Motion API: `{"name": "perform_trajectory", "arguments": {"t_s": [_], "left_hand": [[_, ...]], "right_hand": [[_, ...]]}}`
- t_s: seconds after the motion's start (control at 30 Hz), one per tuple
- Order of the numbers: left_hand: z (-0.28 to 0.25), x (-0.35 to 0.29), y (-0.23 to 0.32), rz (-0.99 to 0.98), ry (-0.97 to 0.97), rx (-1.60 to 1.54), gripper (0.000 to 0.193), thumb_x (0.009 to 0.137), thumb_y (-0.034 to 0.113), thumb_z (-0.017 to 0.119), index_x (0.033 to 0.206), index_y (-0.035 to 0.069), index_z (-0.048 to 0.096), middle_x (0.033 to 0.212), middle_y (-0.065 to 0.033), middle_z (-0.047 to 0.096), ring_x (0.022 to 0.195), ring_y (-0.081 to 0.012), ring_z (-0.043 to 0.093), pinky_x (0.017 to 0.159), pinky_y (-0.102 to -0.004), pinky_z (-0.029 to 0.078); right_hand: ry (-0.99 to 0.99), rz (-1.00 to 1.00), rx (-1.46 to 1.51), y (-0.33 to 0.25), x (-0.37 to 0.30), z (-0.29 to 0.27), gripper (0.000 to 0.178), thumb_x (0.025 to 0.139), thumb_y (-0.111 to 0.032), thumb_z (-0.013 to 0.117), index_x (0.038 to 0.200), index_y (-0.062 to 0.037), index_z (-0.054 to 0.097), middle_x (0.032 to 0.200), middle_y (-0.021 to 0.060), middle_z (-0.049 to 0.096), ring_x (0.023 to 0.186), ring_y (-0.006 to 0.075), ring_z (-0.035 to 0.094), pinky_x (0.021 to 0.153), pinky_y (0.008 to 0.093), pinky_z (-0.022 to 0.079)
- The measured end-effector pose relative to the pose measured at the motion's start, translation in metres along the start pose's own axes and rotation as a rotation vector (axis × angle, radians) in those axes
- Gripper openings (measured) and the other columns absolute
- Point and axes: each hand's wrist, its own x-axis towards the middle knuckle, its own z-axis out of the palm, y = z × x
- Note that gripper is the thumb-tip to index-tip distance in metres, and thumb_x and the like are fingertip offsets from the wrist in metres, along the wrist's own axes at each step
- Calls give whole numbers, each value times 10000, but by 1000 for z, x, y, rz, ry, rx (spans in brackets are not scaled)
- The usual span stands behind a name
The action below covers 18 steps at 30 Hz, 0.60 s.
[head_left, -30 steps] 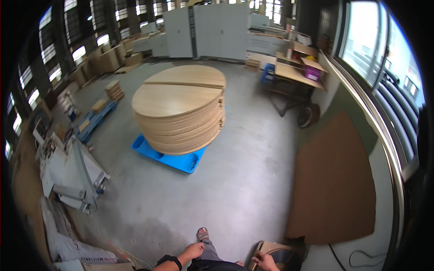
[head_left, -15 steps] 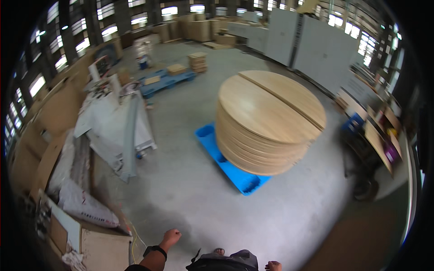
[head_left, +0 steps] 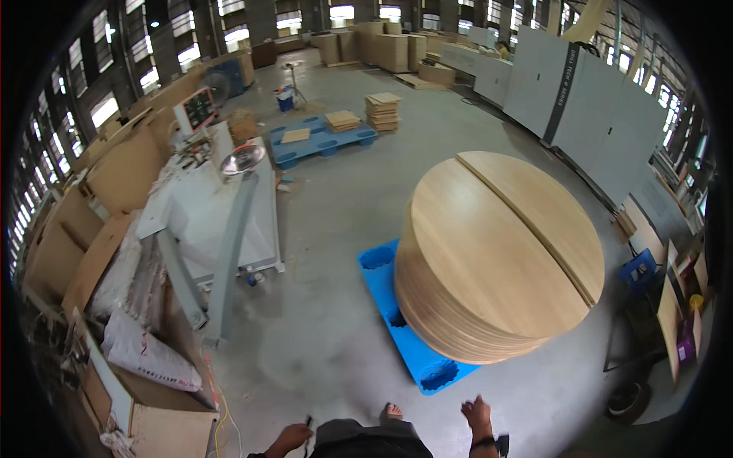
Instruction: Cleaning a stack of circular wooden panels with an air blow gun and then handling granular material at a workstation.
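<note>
My left hand (head_left: 293, 437) hangs low at the bottom edge, its fingers curled in, beside a thin dark strap at my clothing; no held object shows. To the right of my body, my right hand (head_left: 477, 414) is raised a little, fingers loosely apart and holding nothing. Ahead of it stands a tall stack of round wooden boards (head_left: 489, 252), with a straight gap across the top layer. The stack rests on a bright blue plastic pallet (head_left: 422, 359), which sticks out on its left and near sides. Neither hand touches the stack or pallet.
On the left are a white-grey machine table (head_left: 206, 229), a wrapped bag (head_left: 149, 351) and an open carton (head_left: 172, 431). Farther off lies another blue pallet (head_left: 324, 145) with small boards. Large grey cabinets (head_left: 603, 114) line the right, near a wheeled cart (head_left: 630, 397).
The stack and pallet appear nearer and farther right as my view shifts. My right hand has come up into view, while my left hand has dropped back toward the lower edge.
</note>
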Motion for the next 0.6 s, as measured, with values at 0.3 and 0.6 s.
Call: {"name": "perform_trajectory", "arguments": {"t_s": [0.3,0.6], "left_hand": [[-108,96,11,-666,262,-425,282,865,285,642,945,30,733,884,-130,727,889,-319,697,781,-413,545],[-252,263,-100,-532,123,-253,369,883,402,616,948,60,737,972,-158,719,976,-355,674,867,-451,535]], "right_hand": [[57,-144,91,-120,187,197,588,970,-434,578,1410,-88,396,1263,255,531,1146,356,559,905,455,539],[314,-1324,-1662,-144,192,205,516,708,-283,805,1068,30,608,937,210,625,960,369,628,734,486,534]]}}
